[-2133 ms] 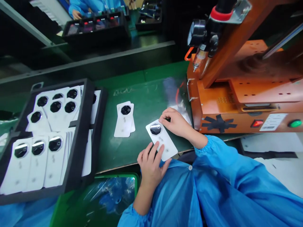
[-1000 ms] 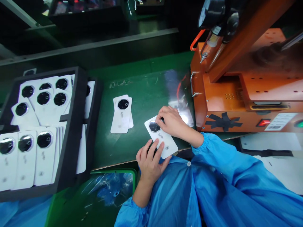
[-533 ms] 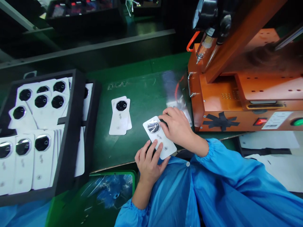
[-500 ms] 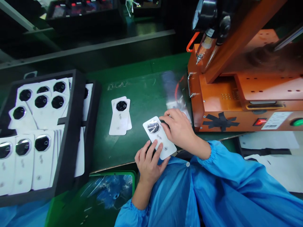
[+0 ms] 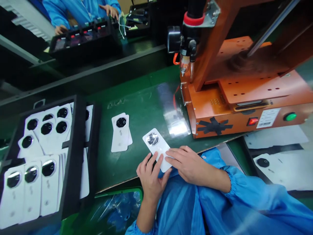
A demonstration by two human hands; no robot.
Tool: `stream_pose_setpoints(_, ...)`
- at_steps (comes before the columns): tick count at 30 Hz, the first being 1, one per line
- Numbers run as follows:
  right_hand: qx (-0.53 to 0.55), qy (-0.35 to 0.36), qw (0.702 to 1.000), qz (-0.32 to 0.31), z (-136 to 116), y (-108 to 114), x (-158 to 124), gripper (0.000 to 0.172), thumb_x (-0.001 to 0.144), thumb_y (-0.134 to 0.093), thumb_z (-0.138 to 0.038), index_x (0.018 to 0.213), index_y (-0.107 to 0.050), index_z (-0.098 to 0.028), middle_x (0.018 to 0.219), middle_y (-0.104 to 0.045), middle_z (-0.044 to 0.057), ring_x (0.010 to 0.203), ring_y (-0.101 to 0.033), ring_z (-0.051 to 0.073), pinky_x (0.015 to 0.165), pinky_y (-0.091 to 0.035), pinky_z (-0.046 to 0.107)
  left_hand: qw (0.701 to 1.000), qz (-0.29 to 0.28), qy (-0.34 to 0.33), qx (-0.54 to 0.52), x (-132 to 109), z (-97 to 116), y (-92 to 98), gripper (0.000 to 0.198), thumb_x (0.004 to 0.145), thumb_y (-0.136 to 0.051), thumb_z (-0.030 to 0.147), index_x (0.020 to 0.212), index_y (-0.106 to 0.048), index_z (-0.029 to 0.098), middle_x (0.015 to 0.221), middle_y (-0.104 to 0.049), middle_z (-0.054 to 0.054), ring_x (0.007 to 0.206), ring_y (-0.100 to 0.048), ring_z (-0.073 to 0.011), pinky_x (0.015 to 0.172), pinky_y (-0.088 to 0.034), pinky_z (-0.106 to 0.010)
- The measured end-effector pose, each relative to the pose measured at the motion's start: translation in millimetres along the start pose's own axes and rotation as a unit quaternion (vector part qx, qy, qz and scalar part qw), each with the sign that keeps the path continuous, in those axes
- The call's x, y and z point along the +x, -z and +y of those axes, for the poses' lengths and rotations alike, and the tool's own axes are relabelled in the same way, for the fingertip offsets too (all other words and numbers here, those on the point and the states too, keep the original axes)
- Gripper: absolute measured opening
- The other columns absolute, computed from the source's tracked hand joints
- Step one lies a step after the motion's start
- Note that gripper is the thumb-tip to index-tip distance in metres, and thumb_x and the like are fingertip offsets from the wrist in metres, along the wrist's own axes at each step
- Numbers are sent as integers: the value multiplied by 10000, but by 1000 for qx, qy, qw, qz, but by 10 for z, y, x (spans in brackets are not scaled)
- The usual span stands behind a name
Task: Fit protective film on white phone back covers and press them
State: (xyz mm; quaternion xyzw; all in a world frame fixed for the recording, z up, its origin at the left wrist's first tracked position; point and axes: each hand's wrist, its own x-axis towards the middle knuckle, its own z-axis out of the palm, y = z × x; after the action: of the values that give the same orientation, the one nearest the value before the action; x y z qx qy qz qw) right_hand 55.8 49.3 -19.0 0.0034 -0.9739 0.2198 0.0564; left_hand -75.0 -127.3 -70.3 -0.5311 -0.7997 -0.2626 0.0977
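Observation:
A white phone back cover (image 5: 156, 148) with a shiny octagonal camera ring lies tilted on the green mat (image 5: 144, 111) near its front edge. My left hand (image 5: 151, 174) rests its spread fingers on the cover's lower left edge. My right hand (image 5: 188, 162) lies flat beside it, fingertips touching the cover's lower right side. A small stack of two similar covers (image 5: 120, 132) lies on the mat to the left.
A black foam tray (image 5: 73, 153) at left holds several white covers. An orange press machine (image 5: 234, 98) stands at right with red and green buttons. A green bin with blue plastic (image 5: 114, 209) sits below the bench edge. Another person in blue works across the bench (image 5: 80, 11).
My right hand has slid from the cover's camera end down to its lower right side and flattened out. The camera ring now shows uncovered. My left hand has stayed on the lower edge.

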Motion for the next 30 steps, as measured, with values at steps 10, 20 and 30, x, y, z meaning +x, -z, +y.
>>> stream_pose_setpoints(10, -59, 52, 988, 133, 113, -41, -87, 257, 1038, -471, -216, 1238, -625, -164, 1056, -709, 98, 1035, -634, 196, 826, -482, 361, 996, -5, -53, -68, 117, 96, 124, 445, 879, -727, 315, 1306, -631, 235, 1253, -669, -131, 1231, -591, -321, 1023, -444, -498)
stream_pose_setpoints(20, -7, 61, 960, 273, 123, 211, -694, 282, 1006, -444, -213, 1136, -689, -263, 1087, -767, 29, 1027, -711, 171, 740, -600, 355, 942, -21, -232, -243, 872, 152, 248, 528, 1018, -315, 570, 1181, -710, 261, 984, -734, -102, 1000, -694, -293, 847, -542, -451)
stream_pose_setpoints(30, -35, -75, 922, 379, 50, 697, -1679, 345, 1014, -441, -243, 1309, -576, -360, 1081, -767, 46, 1020, -734, 176, 811, -577, 370, 957, -38, -120, -261, 1810, 652, 40, 199, 980, -541, 267, 1054, -724, 238, 1089, -690, -57, 1015, -657, -203, 914, -537, -356)
